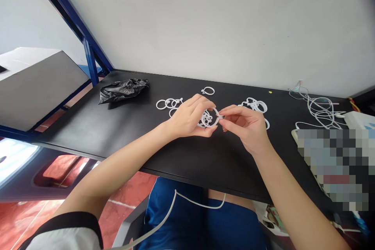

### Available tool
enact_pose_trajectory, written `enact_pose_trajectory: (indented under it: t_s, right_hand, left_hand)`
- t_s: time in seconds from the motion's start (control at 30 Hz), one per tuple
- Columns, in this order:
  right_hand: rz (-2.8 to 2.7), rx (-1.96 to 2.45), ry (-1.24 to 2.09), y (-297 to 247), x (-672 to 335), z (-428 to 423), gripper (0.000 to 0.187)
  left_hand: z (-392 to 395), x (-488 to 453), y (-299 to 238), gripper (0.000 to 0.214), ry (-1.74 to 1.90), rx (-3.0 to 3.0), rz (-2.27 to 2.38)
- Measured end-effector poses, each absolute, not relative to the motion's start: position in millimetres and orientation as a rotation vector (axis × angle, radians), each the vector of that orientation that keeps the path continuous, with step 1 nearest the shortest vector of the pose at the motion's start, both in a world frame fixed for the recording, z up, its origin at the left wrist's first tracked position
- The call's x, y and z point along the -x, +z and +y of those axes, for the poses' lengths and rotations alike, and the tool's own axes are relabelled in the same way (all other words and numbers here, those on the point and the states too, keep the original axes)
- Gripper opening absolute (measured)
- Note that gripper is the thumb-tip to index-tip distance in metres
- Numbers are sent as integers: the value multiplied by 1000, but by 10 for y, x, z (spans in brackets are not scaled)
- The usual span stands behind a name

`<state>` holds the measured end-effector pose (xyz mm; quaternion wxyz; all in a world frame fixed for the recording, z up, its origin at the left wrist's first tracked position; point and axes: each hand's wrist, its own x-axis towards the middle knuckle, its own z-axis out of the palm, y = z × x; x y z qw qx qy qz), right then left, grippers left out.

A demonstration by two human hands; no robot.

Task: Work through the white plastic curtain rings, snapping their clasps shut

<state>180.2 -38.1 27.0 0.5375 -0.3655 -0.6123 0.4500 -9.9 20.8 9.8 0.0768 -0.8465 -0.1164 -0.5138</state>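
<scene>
Above the black table, my left hand (190,119) is curled around one side of a white plastic ring (215,123). My right hand (246,125) pinches the small projecting part on the ring's right side between thumb and fingertips. More white rings (206,118) show through and behind the held one; whether they are in my left hand or lying on the table, I cannot tell. Several linked or overlapping white rings (168,104) lie left of my left hand. One single ring (208,90) lies farther back, and a heap of rings (256,104) sits behind my right hand.
A crumpled black plastic bag (123,90) lies on the back left of the table (123,129). At right are eyeglasses (299,93), a tangled white cable (322,113), a white box (357,119) and a blurred-out flat object (328,164). A white wall stands behind.
</scene>
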Motion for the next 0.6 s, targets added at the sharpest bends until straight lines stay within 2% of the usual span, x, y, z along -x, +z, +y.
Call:
enact_pose_trajectory:
  t_s: [0.6]
  right_hand:
    - [-1423,925,1159,286,-1790,-394,12]
  left_hand:
    - [218,77,56,35,-1497,2561,-363]
